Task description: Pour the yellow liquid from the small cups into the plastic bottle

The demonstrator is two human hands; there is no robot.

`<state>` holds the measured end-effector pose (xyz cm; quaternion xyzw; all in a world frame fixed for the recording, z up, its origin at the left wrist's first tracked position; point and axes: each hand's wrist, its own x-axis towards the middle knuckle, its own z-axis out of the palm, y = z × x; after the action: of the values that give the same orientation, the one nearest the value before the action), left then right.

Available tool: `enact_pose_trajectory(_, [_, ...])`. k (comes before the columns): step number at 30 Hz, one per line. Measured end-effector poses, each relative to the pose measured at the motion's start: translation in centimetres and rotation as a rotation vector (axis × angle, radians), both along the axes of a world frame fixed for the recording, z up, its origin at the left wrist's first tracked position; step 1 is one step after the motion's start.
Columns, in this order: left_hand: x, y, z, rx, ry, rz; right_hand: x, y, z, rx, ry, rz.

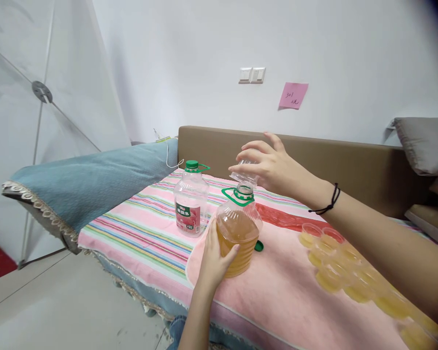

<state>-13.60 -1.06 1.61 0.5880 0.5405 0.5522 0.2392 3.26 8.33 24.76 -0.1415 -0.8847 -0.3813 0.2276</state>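
A large clear bottle (238, 238) with a green handle ring holds yellow-brown liquid and stands uncapped on the pink cloth. My left hand (216, 255) is wrapped round its lower left side. Just above the bottle's mouth, my right hand (266, 163) grips a clear plastic cup (245, 176), partly hidden behind the fingers. Whether the cup touches the mouth, I cannot tell. To the right of the bottle lies a green cap (259, 246). A second bottle (191, 194), capped in green and with a red label, stands behind to the left.
Several clear cups (330, 274) with yellow liquid stand at the right, below my right forearm. A red plastic wrapper (281, 216) lies behind them. The striped bed cover (146, 214) ends at a front edge above the floor. A brown headboard (211, 146) runs along the back.
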Motion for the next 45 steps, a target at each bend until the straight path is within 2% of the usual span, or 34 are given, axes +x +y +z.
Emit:
enact_pose_trajectory(12, [-0.2,0.3,-0.7,0.012,0.008,0.001,0.7,0.3,0.2,0.004,0.004,-0.004])
enact_pose_trajectory(25, [-0.2,0.2,-0.6,0.027,0.012,0.001,1.0,0.3,0.2,-0.008,0.009,-0.019])
enact_pose_trajectory(33, [-0.3,0.5,-0.8,0.03,0.019,-0.004,1.6,0.4,-0.6,-0.075,0.057,-0.027])
enact_pose_trajectory(36, [-0.4,0.4,-0.9,0.028,0.016,-0.008,3.4,0.3,-1.3,-0.178,0.183,-0.066])
enact_pose_trajectory(39, [-0.5,0.5,-0.9,0.041,0.013,-0.005,6.0,0.0,-3.0,-0.372,0.379,-0.082])
enact_pose_trajectory(45, [-0.7,1.5,-1.0,0.06,0.009,0.012,12.8,-2.3,-9.4,-1.012,0.957,0.028])
